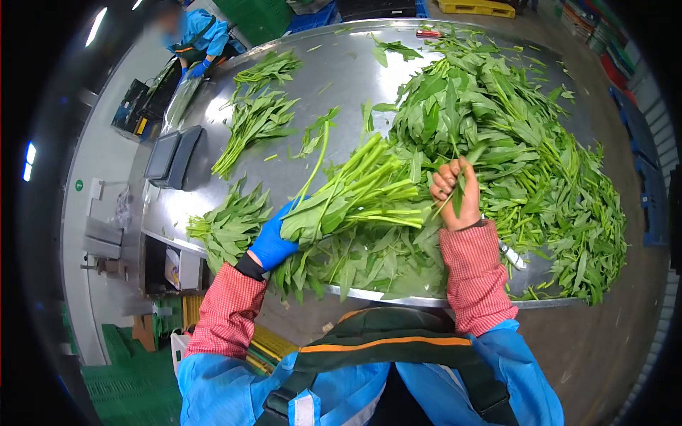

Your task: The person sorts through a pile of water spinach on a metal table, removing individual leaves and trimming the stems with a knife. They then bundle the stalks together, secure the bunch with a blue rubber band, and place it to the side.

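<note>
My left hand (273, 240), in a blue glove, is wrapped round a thick bunch of water spinach (373, 177), its cut stems pointing up and to the right. My bare right hand (455, 190) is closed, with a sprig of the same leafy greens (474, 152) pinched between thumb and fingers. It is just right of the stem ends, at the near left side of a big heap of loose greens (511, 128). More leaves lie under the bunch along the table's near edge. Below my right wrist is a white-handled tool (513, 257), partly covered.
Separate bundles of greens (256, 124) lie on the left of the metal table (334, 57), one (231, 224) near my left hand. A dark tablet-like device (174, 156) stands at the left edge. A red-handled object (430, 33) lies at the back. Far left, a co-worker's gloved hand (200, 68) holds clear plastic.
</note>
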The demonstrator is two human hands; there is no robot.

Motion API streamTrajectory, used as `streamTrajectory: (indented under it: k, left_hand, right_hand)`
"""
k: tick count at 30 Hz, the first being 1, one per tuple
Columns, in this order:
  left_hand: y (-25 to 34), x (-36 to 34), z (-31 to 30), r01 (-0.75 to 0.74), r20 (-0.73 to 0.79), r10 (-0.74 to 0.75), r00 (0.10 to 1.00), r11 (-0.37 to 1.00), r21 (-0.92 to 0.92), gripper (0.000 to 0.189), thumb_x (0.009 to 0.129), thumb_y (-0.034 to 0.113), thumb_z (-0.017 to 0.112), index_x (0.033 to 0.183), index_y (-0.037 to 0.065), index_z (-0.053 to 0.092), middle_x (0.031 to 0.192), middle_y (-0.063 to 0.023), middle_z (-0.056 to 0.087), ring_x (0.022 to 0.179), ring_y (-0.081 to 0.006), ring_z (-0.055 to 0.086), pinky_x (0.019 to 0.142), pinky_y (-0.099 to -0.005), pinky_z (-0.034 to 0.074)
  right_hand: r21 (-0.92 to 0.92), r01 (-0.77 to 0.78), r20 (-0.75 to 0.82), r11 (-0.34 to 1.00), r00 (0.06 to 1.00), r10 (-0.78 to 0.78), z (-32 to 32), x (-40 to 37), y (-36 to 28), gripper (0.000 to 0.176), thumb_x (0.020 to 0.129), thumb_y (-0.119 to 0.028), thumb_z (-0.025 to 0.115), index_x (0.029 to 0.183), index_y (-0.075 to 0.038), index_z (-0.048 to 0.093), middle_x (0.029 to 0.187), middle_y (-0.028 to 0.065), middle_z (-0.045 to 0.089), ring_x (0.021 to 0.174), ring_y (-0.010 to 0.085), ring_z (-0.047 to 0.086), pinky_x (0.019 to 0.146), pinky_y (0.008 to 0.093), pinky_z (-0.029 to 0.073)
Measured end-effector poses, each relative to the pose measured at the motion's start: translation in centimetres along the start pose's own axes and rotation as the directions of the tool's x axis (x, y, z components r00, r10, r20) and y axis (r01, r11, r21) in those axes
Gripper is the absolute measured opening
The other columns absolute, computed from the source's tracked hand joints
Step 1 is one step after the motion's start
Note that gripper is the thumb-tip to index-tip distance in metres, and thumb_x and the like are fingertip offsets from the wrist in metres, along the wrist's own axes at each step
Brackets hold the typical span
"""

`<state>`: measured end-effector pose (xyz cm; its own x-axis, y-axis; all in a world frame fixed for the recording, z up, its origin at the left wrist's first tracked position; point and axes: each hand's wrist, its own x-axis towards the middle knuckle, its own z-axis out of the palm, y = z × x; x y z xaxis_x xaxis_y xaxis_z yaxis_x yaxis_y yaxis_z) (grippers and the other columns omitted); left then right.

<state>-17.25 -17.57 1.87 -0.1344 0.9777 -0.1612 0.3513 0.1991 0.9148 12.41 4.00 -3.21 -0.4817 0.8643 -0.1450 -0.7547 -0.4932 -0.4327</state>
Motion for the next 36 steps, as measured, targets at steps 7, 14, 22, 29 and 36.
streamTrajectory:
  k: [7,14,22,29,36]
  left_hand:
    - [1.0,1.4,1.6,-0.18,-0.136,0.276,0.951,0.857,0.483,0.076,0.069,-0.001,0.07,0.139,0.005,0.038,0.128,-0.0163,0.053,0.119,-0.0263,0.052,0.1,-0.0337,0.04]
    - [-0.4,1.0,1.6,-0.065,-0.327,0.245,0.913,0.877,0.475,0.081,0.068,-0.006,0.069,0.141,0.004,0.035,0.133,-0.0169,0.05,0.122,-0.0258,0.049,0.102,-0.0328,0.038]
    - [-0.6,0.8,1.9,-0.041,-0.382,0.301,0.874,0.828,0.559,0.077,0.069,-0.003,0.071,0.138,0.004,0.038,0.126,-0.0193,0.054,0.116,-0.0303,0.054,0.098,-0.0342,0.042]
    - [-0.4,1.4,3.3,0.012,-0.348,0.14,0.927,0.916,0.401,0.081,0.066,-0.008,0.068,0.139,0.005,0.038,0.129,-0.0157,0.052,0.119,-0.0225,0.051,0.101,-0.032,0.039]
    - [-3.2,0.1,1.5,0.031,-0.374,0.092,0.923,0.95,0.311,0.068,0.071,0.002,0.07,0.134,0.005,0.043,0.119,-0.0161,0.058,0.109,-0.0246,0.058,0.092,-0.0324,0.045]
  right_hand:
    - [-0.491,-0.205,0.334,0.846,0.853,0.401,2.7,0.8,3.0,0.038,0.085,-0.012,0.066,0.119,-0.003,0.053,0.108,0.0093,0.06,0.089,0.0182,0.063,0.078,0.0284,0.052]
    - [-0.621,-0.033,0.149,0.783,0.976,0.16,3.1,0.0,-0.7,0.023,0.084,-0.016,0.065,0.1,-0.002,0.058,0.071,-0.0002,0.054,0.063,0.0088,0.051,0.06,0.0235,0.045]
    - [-0.801,-0.044,0.049,0.597,0.989,0.139,4.1,-1.8,-2.1,0.029,0.085,-0.028,0.066,0.102,-0.004,0.062,0.072,0.0023,0.059,0.057,0.0096,0.052,0.054,0.0236,0.045]
    - [-0.934,0.278,0.32,-0.225,0.931,-0.177,3.0,-1.8,3.7,0.03,0.077,-0.021,0.07,0.104,-0.01,0.063,0.067,0.0131,0.064,0.059,0.0276,0.064,0.055,0.0387,0.05]
    - [-0.922,0.108,0.008,0.373,0.965,-0.262,1.0,-0.5,-3.6,0.008,0.085,-0.009,0.061,0.091,-0.003,0.06,0.067,0.0039,0.06,0.05,0.0118,0.053,0.046,0.0257,0.044]
